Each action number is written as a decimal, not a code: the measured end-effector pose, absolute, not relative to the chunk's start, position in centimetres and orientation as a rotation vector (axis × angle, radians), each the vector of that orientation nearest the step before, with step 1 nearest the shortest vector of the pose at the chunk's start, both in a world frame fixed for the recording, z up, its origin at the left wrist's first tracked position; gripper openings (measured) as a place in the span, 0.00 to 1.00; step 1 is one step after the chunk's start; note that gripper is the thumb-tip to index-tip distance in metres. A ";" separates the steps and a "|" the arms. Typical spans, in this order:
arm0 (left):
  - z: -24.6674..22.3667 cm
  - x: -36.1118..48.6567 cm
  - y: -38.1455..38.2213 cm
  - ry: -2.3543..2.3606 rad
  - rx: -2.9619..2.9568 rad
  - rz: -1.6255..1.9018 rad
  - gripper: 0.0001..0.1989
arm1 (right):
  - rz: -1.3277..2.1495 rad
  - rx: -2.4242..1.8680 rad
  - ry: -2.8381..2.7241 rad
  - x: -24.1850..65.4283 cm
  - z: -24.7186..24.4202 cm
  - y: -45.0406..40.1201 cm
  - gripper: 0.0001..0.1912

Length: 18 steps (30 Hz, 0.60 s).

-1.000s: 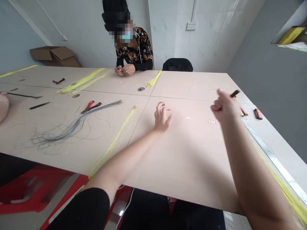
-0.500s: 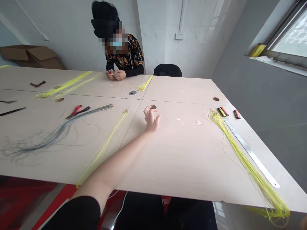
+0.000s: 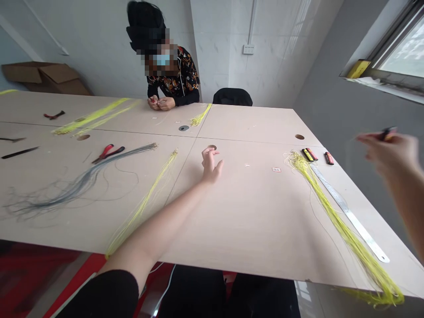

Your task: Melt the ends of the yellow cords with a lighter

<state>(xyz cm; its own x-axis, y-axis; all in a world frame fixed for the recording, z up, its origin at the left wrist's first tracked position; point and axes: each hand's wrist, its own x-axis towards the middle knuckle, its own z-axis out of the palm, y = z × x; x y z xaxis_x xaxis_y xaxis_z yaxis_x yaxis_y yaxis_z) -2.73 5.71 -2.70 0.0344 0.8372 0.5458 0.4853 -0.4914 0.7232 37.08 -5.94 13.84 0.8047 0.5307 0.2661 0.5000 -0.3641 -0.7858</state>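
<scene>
Right hand (image 3: 391, 152): pinching a small dark object (image 3: 386, 134), too blurred to identify, and raised to the right of a steel ruler (image 3: 347, 212). Left hand (image 3: 210, 167): opening loosely with curled fingers, well left of the ruler, just below a round table hole (image 3: 212, 147). Yellow wire bundle (image 3: 338, 225): lying alongside the ruler.
</scene>
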 end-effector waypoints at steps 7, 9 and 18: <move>-2.3 -2.5 5.4 1.382 2.004 1.340 0.09 | 0.142 -2.147 -0.977 33.3 4.7 -0.7 0.19; -2.3 -2.5 5.4 1.375 2.019 1.330 0.08 | 0.022 -2.209 -1.111 33.4 3.8 0.2 0.21; -2.6 -2.2 5.4 1.254 2.055 1.306 0.05 | 0.073 -2.138 -1.166 29.9 4.8 1.8 0.17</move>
